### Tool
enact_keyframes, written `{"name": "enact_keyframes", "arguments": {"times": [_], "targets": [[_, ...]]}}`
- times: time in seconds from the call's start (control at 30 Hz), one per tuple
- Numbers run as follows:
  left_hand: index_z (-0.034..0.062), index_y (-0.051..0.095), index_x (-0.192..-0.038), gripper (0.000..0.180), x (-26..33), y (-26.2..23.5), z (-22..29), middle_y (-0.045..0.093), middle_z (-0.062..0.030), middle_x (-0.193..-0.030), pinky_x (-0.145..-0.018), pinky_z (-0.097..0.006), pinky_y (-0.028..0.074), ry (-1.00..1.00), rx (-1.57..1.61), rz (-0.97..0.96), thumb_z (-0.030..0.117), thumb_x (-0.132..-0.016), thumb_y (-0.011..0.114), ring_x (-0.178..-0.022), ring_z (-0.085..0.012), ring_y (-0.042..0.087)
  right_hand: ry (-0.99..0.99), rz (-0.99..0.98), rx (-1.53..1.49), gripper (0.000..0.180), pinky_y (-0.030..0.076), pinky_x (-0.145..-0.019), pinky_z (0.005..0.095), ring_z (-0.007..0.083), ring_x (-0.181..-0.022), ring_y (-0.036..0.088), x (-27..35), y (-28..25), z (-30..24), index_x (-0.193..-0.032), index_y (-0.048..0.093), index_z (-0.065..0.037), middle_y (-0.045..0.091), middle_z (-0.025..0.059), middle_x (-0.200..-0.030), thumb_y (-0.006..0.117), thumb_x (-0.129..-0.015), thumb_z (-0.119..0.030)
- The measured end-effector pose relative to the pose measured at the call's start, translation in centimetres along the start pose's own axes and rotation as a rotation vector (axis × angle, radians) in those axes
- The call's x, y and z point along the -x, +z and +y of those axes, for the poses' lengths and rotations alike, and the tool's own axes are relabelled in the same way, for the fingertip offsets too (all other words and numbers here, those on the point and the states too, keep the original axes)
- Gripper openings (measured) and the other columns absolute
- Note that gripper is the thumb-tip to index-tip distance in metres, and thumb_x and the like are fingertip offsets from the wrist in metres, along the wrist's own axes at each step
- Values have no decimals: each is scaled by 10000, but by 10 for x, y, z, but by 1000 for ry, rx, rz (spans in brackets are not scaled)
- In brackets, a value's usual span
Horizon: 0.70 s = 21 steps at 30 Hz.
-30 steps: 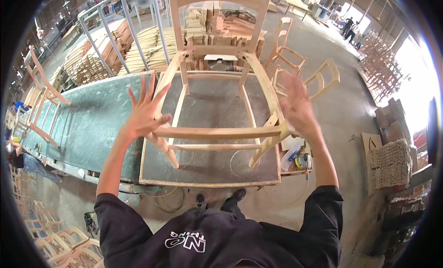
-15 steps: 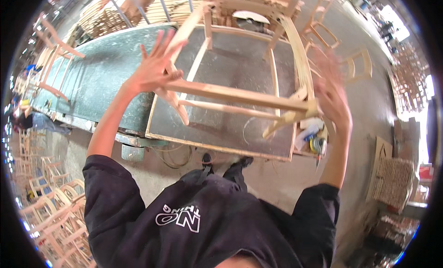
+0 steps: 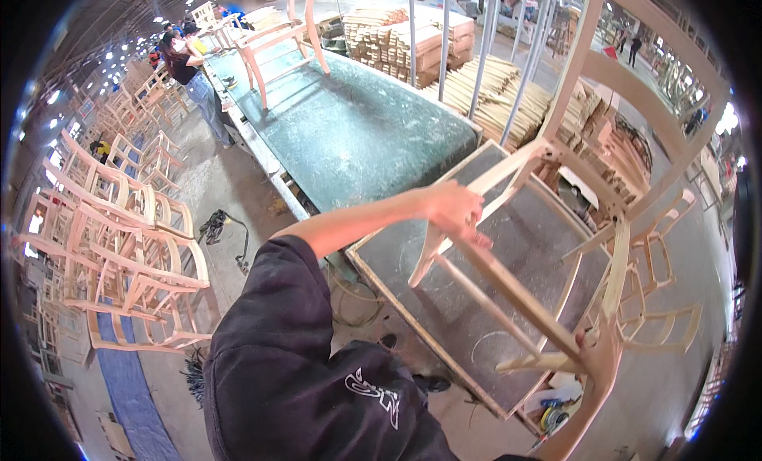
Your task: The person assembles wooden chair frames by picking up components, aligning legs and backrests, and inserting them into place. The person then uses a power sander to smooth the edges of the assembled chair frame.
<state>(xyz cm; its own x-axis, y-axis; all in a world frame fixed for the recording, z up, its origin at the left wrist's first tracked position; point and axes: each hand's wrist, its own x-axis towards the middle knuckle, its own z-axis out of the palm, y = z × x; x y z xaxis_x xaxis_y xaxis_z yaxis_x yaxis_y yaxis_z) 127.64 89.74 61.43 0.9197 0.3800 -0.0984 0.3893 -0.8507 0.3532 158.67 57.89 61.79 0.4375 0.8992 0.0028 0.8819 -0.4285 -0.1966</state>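
A bare wooden chair frame (image 3: 516, 298) with an open seat and a slatted back stands on a dark, wood-edged tabletop (image 3: 496, 385). At the frame's left front corner, my left hand (image 3: 456, 211) is closed over the wood, its fingers curled round the top of the leg and rail. My right hand (image 3: 601, 354) grips the opposite front corner, where the rail meets the side piece. Part of that hand's fingers is hidden by the wood. The chair's back rises away from me at the upper right.
A green conveyor belt (image 3: 373, 143) runs off to the far left, carrying another wooden chair (image 3: 278, 52). A person (image 3: 194, 76) stands beside it. Many chair frames (image 3: 135, 246) crowd the left floor. Stacked wood pieces (image 3: 492, 84) lie behind. A yellow-and-black round tool (image 3: 553, 418) sits by the table's right corner.
My hands, spread in the air beside the chair frame before, have closed on its two front corners. The view has swung left, bringing in more of the belt and the stacked chairs.
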Motion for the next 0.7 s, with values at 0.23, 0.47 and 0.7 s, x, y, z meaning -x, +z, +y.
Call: {"name": "enact_keyframes", "arguments": {"times": [0.23,0.47,0.7], "targets": [[4,689,-921,796,1,-4,11,678,-184,-791,-735,-410,523,-151,209,175,771,-773,530,-795,-354,668,145,202,-312,668,427,-963,479,403,-1105,571,-4,-1,-2,-1377,470,-66,547,238,-1292,649,-854,-439],[65,682,-1009,713,18,22,6,674,-116,-1104,-781,-396,529,78,-276,286,730,-816,508,-924,-305,654,110,145,-18,575,361,-1063,429,376,-1284,452,23,1,-20,-1339,512,-50,510,205,-1358,610,-899,-407],[97,674,-1112,703,21,15,12,566,-122,-1314,-924,-444,480,44,-197,245,715,-824,503,-1132,-379,559,71,266,34,516,319,-1100,427,363,-1333,389,37,8,-22,-1316,541,-59,442,188,-1426,658,-830,-187]]}}
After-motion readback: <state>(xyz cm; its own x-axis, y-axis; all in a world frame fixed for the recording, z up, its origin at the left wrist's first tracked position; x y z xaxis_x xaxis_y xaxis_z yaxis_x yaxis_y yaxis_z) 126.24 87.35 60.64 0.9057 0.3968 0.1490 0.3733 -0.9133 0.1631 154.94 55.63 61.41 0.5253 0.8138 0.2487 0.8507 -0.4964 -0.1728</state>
